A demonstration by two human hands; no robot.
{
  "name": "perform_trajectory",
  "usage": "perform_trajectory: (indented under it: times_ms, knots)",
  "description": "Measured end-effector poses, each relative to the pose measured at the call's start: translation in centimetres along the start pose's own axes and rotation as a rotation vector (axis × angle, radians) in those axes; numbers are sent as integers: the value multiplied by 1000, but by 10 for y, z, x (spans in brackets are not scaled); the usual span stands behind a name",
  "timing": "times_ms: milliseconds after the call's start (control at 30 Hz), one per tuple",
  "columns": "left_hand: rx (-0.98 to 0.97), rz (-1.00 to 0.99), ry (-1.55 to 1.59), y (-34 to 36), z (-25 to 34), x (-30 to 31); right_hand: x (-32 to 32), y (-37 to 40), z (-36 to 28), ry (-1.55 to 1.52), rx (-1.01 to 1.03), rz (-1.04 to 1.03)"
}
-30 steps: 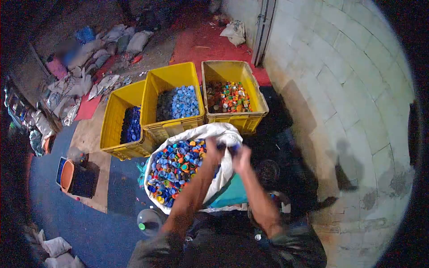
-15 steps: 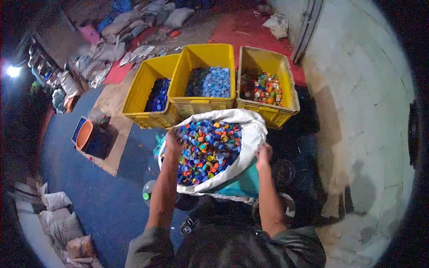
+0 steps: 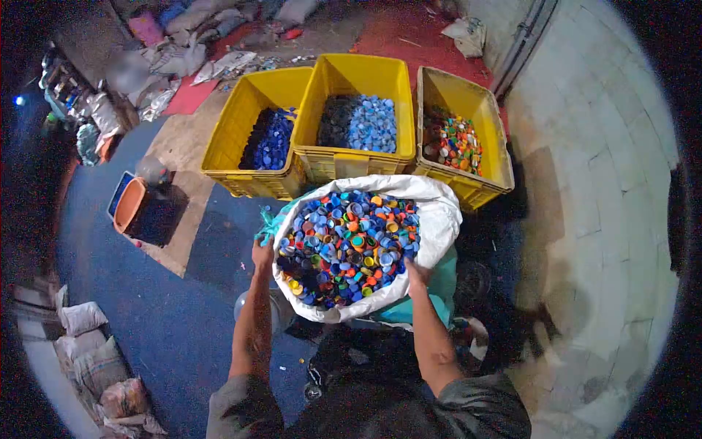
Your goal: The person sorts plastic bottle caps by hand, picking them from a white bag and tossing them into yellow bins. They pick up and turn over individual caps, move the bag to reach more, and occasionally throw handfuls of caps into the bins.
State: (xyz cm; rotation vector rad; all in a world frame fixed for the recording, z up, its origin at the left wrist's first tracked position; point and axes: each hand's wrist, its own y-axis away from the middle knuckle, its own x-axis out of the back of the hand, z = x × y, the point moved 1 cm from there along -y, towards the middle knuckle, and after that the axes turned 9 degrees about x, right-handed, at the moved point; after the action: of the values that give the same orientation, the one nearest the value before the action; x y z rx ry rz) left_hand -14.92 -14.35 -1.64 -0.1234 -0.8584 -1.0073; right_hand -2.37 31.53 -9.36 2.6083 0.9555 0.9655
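Note:
A white sack [image 3: 439,219] with a rolled-open rim stands before me, full of mixed coloured bottle caps [image 3: 344,245]. At the sack's left edge is my left hand [image 3: 263,251], next to a bit of teal netting [image 3: 272,223]; its fingers are partly hidden. My right hand [image 3: 417,275] touches the right inner rim, beside the caps, and its fingertips are hard to make out. Teal fabric [image 3: 442,282] shows under the sack on the right.
Behind the sack stand three yellow crates holding dark blue caps [image 3: 274,139], light blue caps [image 3: 373,124] and orange-green caps [image 3: 459,145]. An orange tub [image 3: 130,205] lies left. Filled sacks [image 3: 99,358] line the lower left; a wall [image 3: 599,183] rises right.
My left hand has moved from the caps' upper left edge to outside the sack's left side. My right hand has shifted from the outer right edge inward to the caps. The view has shifted slightly.

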Motion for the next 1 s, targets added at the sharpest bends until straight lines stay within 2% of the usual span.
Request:
perform_trajectory:
  times_ms: [100, 133, 233, 300, 333, 433, 467, 500, 533, 600, 667, 700, 733, 767, 833, 867, 967, 1000]
  knots:
    - [-50, -119, -166, -20, -3, -19, 12, 1, 3, 281, 28, -8]
    - [-93, -162, -213, -24, 0, -22, 24, 39, -35, 48, -12, -27]
    - [-174, -243, -382, -47, -14, -45, 23, 24, -1, 164, 213, 49]
    - [-183, -264, -517, -49, -18, -54, 28, 28, 7, 74, 246, 56]
    - [-242, -250, -473, -46, -19, -52, 28, 29, 11, 32, 252, 64]
    - [-129, -334, -437, -52, -19, -51, 27, 33, 13, -113, 208, 63]
    - [-116, -418, -489, -55, -20, -48, 26, 29, 14, -140, 200, 69]
    - [-132, -410, -463, -58, -19, -49, 25, 30, 11, -167, 192, 75]
    - [-146, -405, -438, -58, -20, -52, 23, 32, 8, -149, 208, 161]
    - [-115, -436, -313, -44, -15, -45, 33, 19, 15, -74, 250, 81]
    - [-212, -455, -212, -46, -22, -41, 41, 28, 6, -120, 346, 28]
    - [-260, -463, -165, -48, -30, -41, 41, 16, 24, -155, 319, 19]
    - [-158, -523, -58, -53, -41, -48, 42, 18, 22, -190, 292, 12]
    - [-152, -551, -50, -57, -56, -48, 51, 19, 20, -232, 270, -31]
    - [-145, -603, -24, -32, -33, -15, 64, 34, 10, -179, 312, -40]
    - [-297, -480, -29, -51, -61, -33, 67, 39, 5, -154, 335, -47]
    - [-207, -673, 137, -38, -51, -5, 75, 52, 0, -189, 301, -34]
    - [-215, -653, 151, -34, -51, 1, 72, 32, 31, -255, 331, 17]
